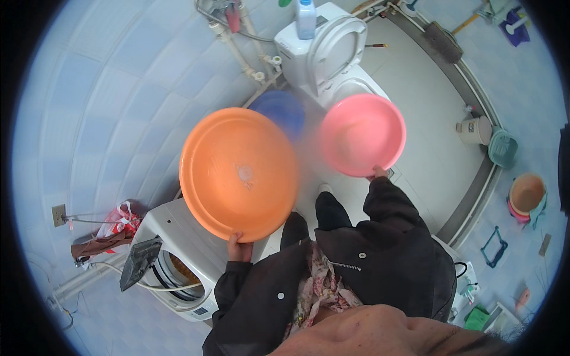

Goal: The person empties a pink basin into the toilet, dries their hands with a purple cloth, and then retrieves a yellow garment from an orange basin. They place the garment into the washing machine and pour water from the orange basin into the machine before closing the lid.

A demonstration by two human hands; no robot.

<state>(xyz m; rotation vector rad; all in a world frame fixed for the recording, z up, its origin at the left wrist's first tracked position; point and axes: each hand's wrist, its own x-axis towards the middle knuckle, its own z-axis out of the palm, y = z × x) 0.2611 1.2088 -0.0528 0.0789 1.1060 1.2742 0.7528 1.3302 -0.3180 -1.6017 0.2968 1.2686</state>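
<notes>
My left hand (239,248) grips the near rim of a large orange plastic basin (222,155), which is held up partly over the top-loading washing machine. A smaller pink plastic basin (365,133) hangs from my right hand (378,172), which grasps its near rim. The pink basin overlaps the front of the toilet bowl in view. Both basins turn their inner sides towards me; a pale mark shows at the middle of the orange one. Behind and between them a blue basin (282,113) sits low by the wall, partly hidden.
The white washing machine (178,227) has its lid up at left. The toilet (343,58) carries a plastic bottle (306,20) on its tank. Pipes (240,58) run along the wall. At right are a small bin (476,130), a green basket (503,149) and a sink (463,285).
</notes>
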